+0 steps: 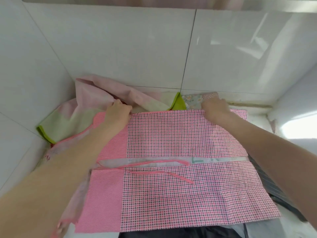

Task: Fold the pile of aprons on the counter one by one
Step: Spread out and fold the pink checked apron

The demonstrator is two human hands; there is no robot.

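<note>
A pink checked apron (180, 134) with a pink striped band along its left side lies spread on the counter, both long sides folded in toward a middle gap where thin pink ties (154, 164) trail. My left hand (118, 110) grips the far left edge of the apron. My right hand (216, 107) grips the far right edge. Both arms reach forward over the cloth. Behind it lies a loose pile of aprons (96, 103), pale pink and light green.
White tiled walls (120, 48) close in the counter at the back and left. A floral patterned cloth (193, 100) lies at the back right by the wall. A dark striped fabric (267, 182) shows under the apron's right side. Dark cloth (171, 234) lies at the near edge.
</note>
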